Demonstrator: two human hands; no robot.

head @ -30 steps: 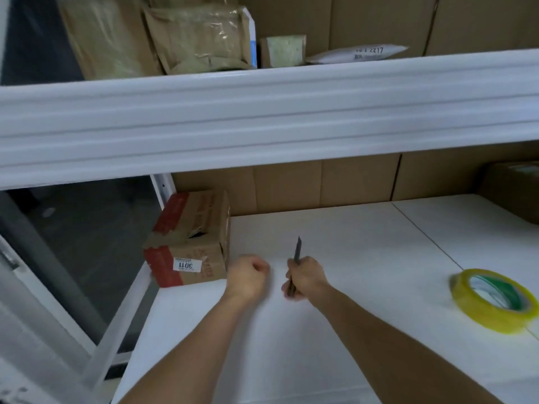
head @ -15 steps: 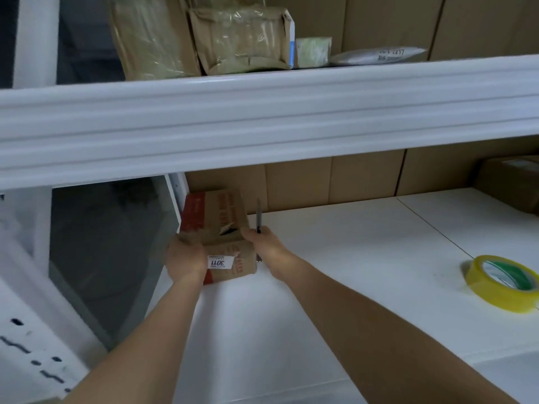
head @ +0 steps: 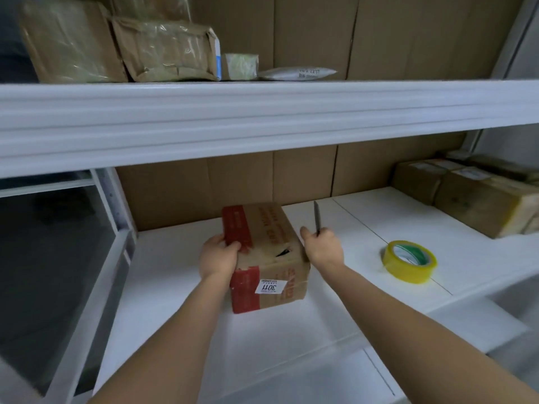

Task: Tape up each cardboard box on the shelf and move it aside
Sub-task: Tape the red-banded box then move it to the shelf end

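Both hands grip cardboard box point(head: 268, 252); contents unseen.

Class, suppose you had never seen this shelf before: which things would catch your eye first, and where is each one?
First, the cardboard box with red tape and a 3011 label, mid-shelf, gripped at its left edge by the left hand. Next, the right hand against the box's right side, holding a slim blade pointing up. Then the yellow tape roll lying flat to the right.

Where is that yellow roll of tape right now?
In the head view, the yellow roll of packing tape lies flat on the white lower shelf, to the right of the person's right hand, apart from it and in front of the brown boxes at far right.
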